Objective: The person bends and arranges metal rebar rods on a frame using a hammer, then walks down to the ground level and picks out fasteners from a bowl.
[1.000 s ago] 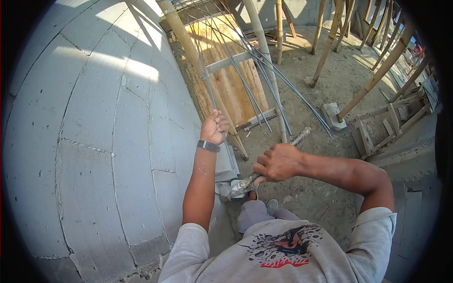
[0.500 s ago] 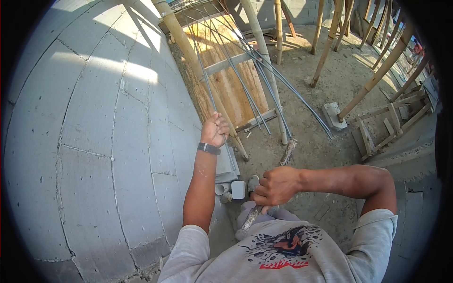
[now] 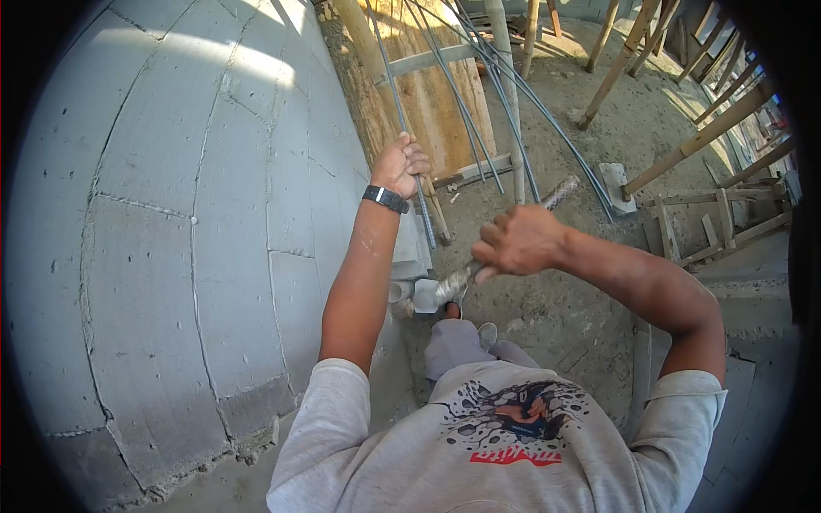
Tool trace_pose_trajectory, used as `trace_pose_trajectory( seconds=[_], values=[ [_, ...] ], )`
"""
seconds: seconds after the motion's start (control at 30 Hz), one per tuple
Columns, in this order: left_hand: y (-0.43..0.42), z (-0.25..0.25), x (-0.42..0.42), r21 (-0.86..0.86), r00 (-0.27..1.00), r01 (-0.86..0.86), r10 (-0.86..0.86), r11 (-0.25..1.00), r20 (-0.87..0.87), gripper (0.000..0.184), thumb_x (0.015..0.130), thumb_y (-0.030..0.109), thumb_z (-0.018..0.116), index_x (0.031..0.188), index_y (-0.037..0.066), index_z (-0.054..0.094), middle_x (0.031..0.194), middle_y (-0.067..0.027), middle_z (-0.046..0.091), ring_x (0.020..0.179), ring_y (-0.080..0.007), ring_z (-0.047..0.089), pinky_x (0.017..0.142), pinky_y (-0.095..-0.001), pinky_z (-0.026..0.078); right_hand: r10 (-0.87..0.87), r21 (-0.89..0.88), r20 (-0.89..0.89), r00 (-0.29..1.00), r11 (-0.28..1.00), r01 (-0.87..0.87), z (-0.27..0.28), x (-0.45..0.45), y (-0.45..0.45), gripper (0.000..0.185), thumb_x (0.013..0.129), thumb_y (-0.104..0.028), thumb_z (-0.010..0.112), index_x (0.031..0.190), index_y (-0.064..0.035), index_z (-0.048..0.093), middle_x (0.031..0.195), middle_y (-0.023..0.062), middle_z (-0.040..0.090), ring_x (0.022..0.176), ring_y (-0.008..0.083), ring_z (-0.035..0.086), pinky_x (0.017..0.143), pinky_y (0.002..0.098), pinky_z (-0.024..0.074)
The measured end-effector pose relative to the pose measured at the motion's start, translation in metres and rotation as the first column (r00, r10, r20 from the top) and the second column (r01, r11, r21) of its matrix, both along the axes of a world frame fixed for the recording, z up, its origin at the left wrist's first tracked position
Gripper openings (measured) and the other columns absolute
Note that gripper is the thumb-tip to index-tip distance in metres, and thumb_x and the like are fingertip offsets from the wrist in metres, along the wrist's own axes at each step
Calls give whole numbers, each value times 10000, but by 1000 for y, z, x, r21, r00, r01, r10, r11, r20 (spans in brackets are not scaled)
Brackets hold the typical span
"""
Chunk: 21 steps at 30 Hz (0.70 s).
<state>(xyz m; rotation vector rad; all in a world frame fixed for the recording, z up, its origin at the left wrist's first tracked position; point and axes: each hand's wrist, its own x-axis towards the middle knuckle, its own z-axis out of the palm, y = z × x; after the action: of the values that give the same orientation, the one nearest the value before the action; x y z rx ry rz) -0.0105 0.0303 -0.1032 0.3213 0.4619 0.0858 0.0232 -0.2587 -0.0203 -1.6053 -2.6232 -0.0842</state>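
My left hand (image 3: 402, 165), with a dark band at its wrist, is closed round a thin ribbed steel rebar (image 3: 428, 224). The bar slants up along the pale block wall (image 3: 154, 256), and its lower end sticks out below my fist. To the right, my right hand (image 3: 518, 241) grips the middle of a short thick rod (image 3: 560, 193), mottled grey and white. One end of the rod points up and right, the other down and left toward my feet. Its exact kind I cannot make out. The rod and the rebar are apart.
More steel bars (image 3: 487, 85) lean over a plywood panel (image 3: 428, 107) ahead. Bamboo posts (image 3: 620, 73) stand at the back right, one by a concrete block (image 3: 617, 188). A wooden frame (image 3: 724, 209) lies at right. A white container (image 3: 425, 295) sits near my feet.
Both hands have moved up in view, the right one with the rod, which has swung from steep to a flatter slant. The surroundings have shifted as my head moved.
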Motion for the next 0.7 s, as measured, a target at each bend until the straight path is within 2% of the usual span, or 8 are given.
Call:
trace_pose_trajectory(
  seconds=[0.07, 0.2, 0.3, 0.43, 0.47, 0.57, 0.67, 0.7],
  values=[
    [-3, -2, -4, 59, 999, -18, 21, 998, -40, 227, 1046, 231, 447, 868, 98, 493, 611, 45, 397, 483, -79, 334, 407, -220, 296, -423, -59, -17, 906, 905, 422, 5, 20, 6, 440, 940, -521, 470, 807, -104, 505, 699, 53, 569, 607, 257, 649, 546, 379, 540],
    [-4, -1, -2, 65, 996, -45, 49, 997, -70, 207, 1049, 228, 442, 896, 97, 491, 606, 48, 381, 488, -75, 333, 397, -210, 277, 51, 15, -26, 998, 999, -51, 17, -18, -16, 433, 941, -522, 463, 816, -110, 508, 687, 43, 551, 595, 227, 648, 532, 375, 539],
    [-6, 3, 1, 65, 996, -61, 66, 996, -65, 210, 1050, 231, 441, 894, 99, 490, 607, 50, 377, 489, -71, 328, 398, -207, 274, 380, 89, 76, 922, 918, -386, 19, -30, -10, 414, 919, -496, 523, 780, -109, 474, 646, 14, 490, 539, 189, 579, 494, 334, 508],
    [-5, -4, 3, 85, 997, -37, 43, 996, -67, 220, 1052, 242, 439, 888, 102, 482, 613, 52, 374, 489, -66, 322, 401, -209, 276, -376, 33, 18, 926, 926, 376, 4, 20, 13, 392, 920, -498, 491, 792, -127, 496, 659, 22, 512, 594, 218, 633, 510, 373, 529],
    [2, -1, 8, 100, 996, -64, 70, 993, -55, 220, 1051, 241, 441, 884, 102, 481, 613, 53, 375, 488, -66, 322, 401, -209, 276, -348, -32, 41, 937, 937, 349, 7, 9, 6, 399, 933, -500, 478, 816, -121, 522, 684, 39, 555, 637, 258, 661, 516, 384, 533],
    [-11, -4, 5, 97, 993, -62, 71, 993, -91, 218, 1048, 236, 446, 878, 103, 480, 613, 55, 379, 487, -65, 322, 401, -210, 275, 200, 42, -79, 977, 980, -197, 12, -31, -10, 433, 945, -521, 475, 813, -111, 514, 699, 51, 559, 632, 229, 652, 489, 372, 507],
    [-3, 0, 5, 83, 997, -58, 62, 995, -52, 211, 1047, 228, 447, 881, 102, 481, 614, 54, 383, 486, -66, 322, 401, -211, 274, 397, -36, 28, 917, 917, -396, 6, -27, -6, 465, 956, -547, 450, 832, -106, 528, 713, 51, 569, 647, 220, 661, 478, 388, 504],
    [-1, -1, 6, 74, 998, -44, 47, 996, -33, 209, 1047, 226, 446, 882, 102, 480, 614, 54, 384, 486, -66, 321, 401, -212, 274, 237, -21, 14, 971, 971, -237, 5, -25, -6, 459, 955, -545, 453, 832, -109, 526, 704, 48, 564, 644, 221, 662, 477, 388, 504]
  ],
)
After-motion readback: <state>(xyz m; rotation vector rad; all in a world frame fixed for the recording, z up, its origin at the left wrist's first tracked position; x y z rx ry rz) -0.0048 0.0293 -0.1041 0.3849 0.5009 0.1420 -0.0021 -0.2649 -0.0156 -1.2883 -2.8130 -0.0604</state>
